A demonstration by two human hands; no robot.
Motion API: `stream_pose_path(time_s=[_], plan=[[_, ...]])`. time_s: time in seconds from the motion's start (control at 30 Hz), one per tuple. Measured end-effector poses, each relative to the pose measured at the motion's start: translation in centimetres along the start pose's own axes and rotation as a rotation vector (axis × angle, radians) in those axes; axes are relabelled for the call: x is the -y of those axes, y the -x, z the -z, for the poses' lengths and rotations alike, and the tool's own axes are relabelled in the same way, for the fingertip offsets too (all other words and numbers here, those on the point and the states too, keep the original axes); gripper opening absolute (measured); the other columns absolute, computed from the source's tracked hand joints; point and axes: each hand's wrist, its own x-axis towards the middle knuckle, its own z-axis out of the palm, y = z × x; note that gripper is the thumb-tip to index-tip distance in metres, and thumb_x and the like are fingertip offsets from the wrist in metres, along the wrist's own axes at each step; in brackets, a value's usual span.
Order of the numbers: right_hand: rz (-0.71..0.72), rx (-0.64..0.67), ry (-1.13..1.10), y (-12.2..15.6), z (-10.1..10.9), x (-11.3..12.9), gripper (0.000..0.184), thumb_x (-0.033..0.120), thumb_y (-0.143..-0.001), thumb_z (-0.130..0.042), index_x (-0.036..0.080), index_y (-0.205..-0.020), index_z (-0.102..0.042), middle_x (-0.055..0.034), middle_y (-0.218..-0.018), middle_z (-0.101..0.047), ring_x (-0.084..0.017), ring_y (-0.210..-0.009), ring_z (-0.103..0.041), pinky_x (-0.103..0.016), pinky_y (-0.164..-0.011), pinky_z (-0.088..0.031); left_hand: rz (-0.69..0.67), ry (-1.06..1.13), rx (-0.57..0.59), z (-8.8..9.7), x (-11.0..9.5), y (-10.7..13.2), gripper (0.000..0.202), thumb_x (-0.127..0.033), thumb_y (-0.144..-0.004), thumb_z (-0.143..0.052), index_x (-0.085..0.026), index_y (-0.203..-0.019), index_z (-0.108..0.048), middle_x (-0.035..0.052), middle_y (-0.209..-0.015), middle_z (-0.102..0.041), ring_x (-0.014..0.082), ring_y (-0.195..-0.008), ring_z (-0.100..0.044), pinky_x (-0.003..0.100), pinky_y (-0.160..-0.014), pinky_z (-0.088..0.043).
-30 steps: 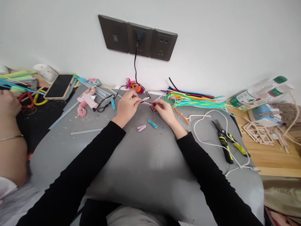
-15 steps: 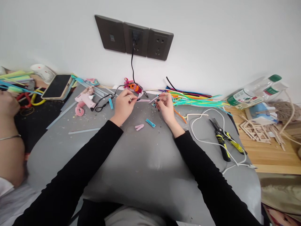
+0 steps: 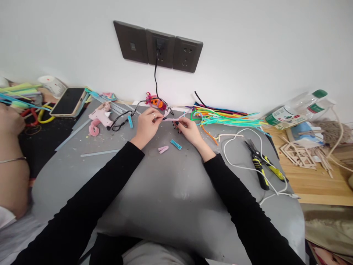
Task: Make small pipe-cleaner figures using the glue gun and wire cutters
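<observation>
"Going by the head view, what've the hands got?"

"One pipe cleaner (image 3: pixel 172 120), pale pink, stretched between them over the back part of the grey table (image 3: pixel 154 191). Left hand (image 3: pixel 149 125) has one end pinched, thumb against fingers; right hand (image 3: pixel 189 129) pinches the other. Another pinkish bit pokes up by the left fingertips, can't tell if it's the same piece."

"How'd it handle?"

"Super light, I'd guess. Fuzzy so not slippery, soft outside, bendy wire inside. Hard to snap, easy to kink. I'd hold it by fingertips near the ends, like that."

"Counts?"

"Two blue bits (image 3: pixel 175 144), one folded pink bit (image 3: pixel 163 148), one glue gun (image 3: pixel 103 117), one phone (image 3: pixel 68 102), one pair of pliers (image 3: pixel 259 171), three wall plates (image 3: pixel 131 46), looks like two bottles (image 3: pixel 281 113). The coloured bundle (image 3: pixel 226 120) past the right hand's too tangled to count, sorry."
</observation>
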Motion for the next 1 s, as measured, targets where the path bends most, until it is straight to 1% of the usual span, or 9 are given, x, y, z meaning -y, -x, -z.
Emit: stream_pose_path(time_s=[0.23, 0.4, 0.53, 0.63, 0.77, 0.9, 1.0], plan=[[0.016, 0.032, -0.010, 0.1, 0.1, 0.4, 0.024, 0.033, -0.089, -0.058, 0.020, -0.103, -0.072, -0.0041, -0.091, -0.074, -0.018, -0.077, -0.068, -0.028, -0.065, -0.054, -0.040, -0.064, 0.077, -0.2, 0.2, 0.2, 0.017, -0.016, -0.094, -0.063, -0.021, -0.089, -0.078, 0.0062, -0.093, -0.078, 0.0218, -0.086, -0.072, 0.034, -0.078, -0.054], [0.015, 0.048, -0.028, 0.1, 0.1, 0.3, 0.027, 0.037, -0.091, -0.060, 0.019, -0.105, -0.074, -0.0061, -0.091, -0.075, -0.019, -0.078, -0.069, -0.031, -0.067, -0.057, -0.052, -0.154, 0.119, -0.6, 0.6, 0.4, 0.017, -0.017, -0.094, -0.064, -0.022, -0.090, -0.080, 0.0065, -0.091, -0.079, 0.0244, -0.088, -0.073, 0.035, -0.077, -0.054], [-0.005, 0.061, -0.084, 0.0, 0.0, 0.4, 0.030, 0.048, -0.090, -0.065, 0.020, -0.100, -0.074, -0.0064, -0.093, -0.076, -0.019, -0.079, -0.070, -0.030, -0.066, -0.058, -0.039, -0.177, 0.148, -0.6, 0.3, 0.4, 0.017, -0.017, -0.094, -0.065, -0.021, -0.091, -0.080, 0.0061, -0.086, -0.079, 0.0245, -0.084, -0.074, 0.035, -0.075, -0.053], [-0.040, 0.080, -0.183, 0.0, 0.0, 0.6, 0.039, 0.058, -0.086, -0.072, 0.020, -0.097, -0.075, -0.0070, -0.094, -0.077, -0.018, -0.080, -0.071, -0.030, -0.070, -0.060, -0.004, -0.155, 0.174, -0.4, -0.2, 0.2, 0.018, -0.016, -0.095, -0.064, -0.020, -0.093, -0.081, 0.0063, -0.088, -0.080, 0.0233, -0.085, -0.075, 0.034, -0.079, -0.054], [-0.102, 0.098, -0.347, 0.0, 0.1, 0.8, 0.052, 0.068, -0.074, -0.083, 0.020, -0.093, -0.077, -0.0072, -0.094, -0.079, -0.017, -0.081, -0.072, -0.032, -0.080, -0.063, 0.018, -0.127, 0.202, -0.1, -0.5, 0.1, 0.019, -0.014, -0.095, -0.063, -0.019, -0.094, -0.082, 0.0061, -0.093, -0.081, 0.0224, -0.086, -0.074, 0.033, -0.082, -0.055], [-0.155, 0.081, -0.427, 0.0, 0.1, 0.9, 0.059, 0.071, -0.064, -0.088, 0.020, -0.091, -0.079, -0.0075, -0.094, -0.080, -0.018, -0.083, -0.074, -0.035, -0.086, -0.064, 0.002, -0.070, 0.236, -0.1, -0.4, 0.0, 0.017, -0.013, -0.094, -0.066, -0.020, -0.094, -0.082, 0.0055, -0.095, -0.082, 0.0212, -0.085, -0.073, 0.033, -0.083, -0.056], [-0.155, 0.073, -0.438, 0.1, 0.1, 0.9, 0.059, 0.071, -0.062, -0.089, 0.020, -0.091, -0.079, -0.0074, -0.094, -0.080, -0.019, -0.083, -0.074, -0.037, -0.087, -0.065, -0.019, -0.033, 0.235, -0.2, -0.3, 0.1, 0.016, -0.013, -0.094, -0.068, -0.019, -0.092, -0.082, 0.0051, -0.093, -0.082, 0.0203, -0.083, -0.073, 0.032, -0.082, -0.056]])
